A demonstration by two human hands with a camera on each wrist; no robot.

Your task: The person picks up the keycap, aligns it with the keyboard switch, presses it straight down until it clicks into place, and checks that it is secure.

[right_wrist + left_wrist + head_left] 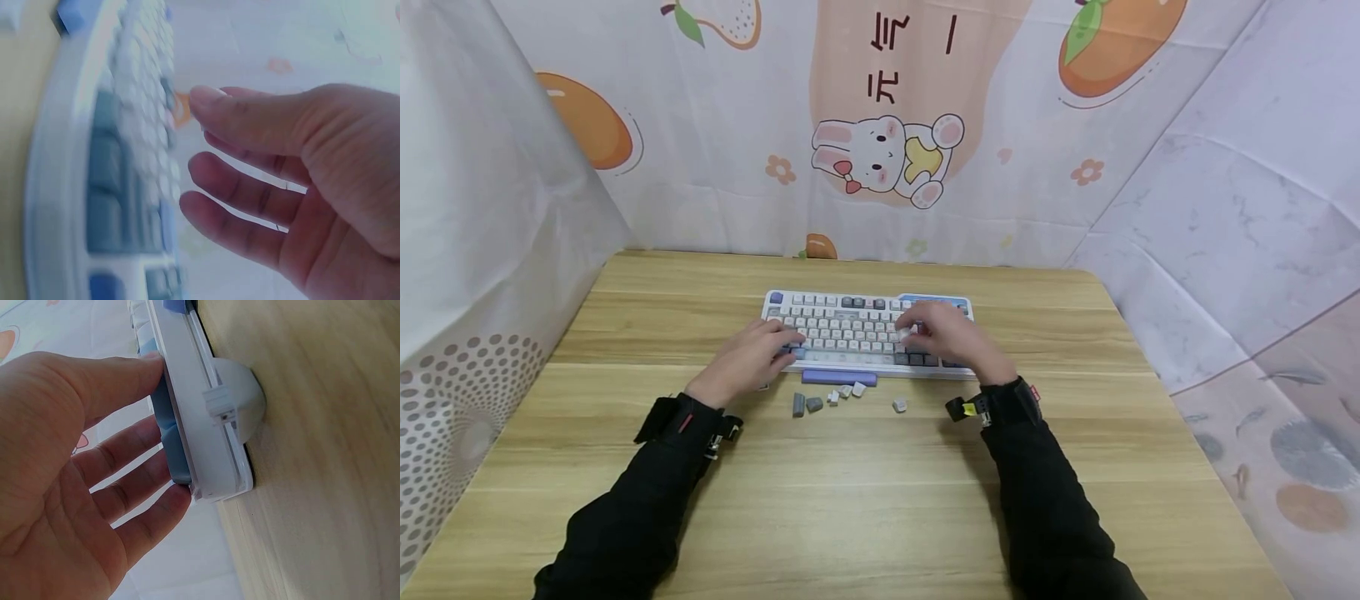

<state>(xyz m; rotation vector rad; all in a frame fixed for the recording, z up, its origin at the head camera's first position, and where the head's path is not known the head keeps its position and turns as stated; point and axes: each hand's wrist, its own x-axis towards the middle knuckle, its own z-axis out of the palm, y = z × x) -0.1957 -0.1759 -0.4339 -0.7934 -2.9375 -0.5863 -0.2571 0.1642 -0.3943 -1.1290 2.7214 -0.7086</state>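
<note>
A white keyboard (850,360) with white, grey and blue keys lies on the table. My left hand (748,354) rests on its left end; in the left wrist view the thumb and fingertips touch blue-grey keys (178,453), with the fingers only slightly bent. Over the right part of the keyboard, my right hand (951,333) pinches a small white keycap (903,334) between thumb and index finger. In the right wrist view that hand (262,169) is raised off the keys, its other fingers loosely bent, and the thumb hides the keycap.
A long purple bar (838,378) lies along the keyboard's front edge. Before it are grey keycaps (798,405) and several white keycaps (858,389), with a single white keycap (899,405) farther right. Behind the wooden table (850,500) hangs a printed curtain (722,158).
</note>
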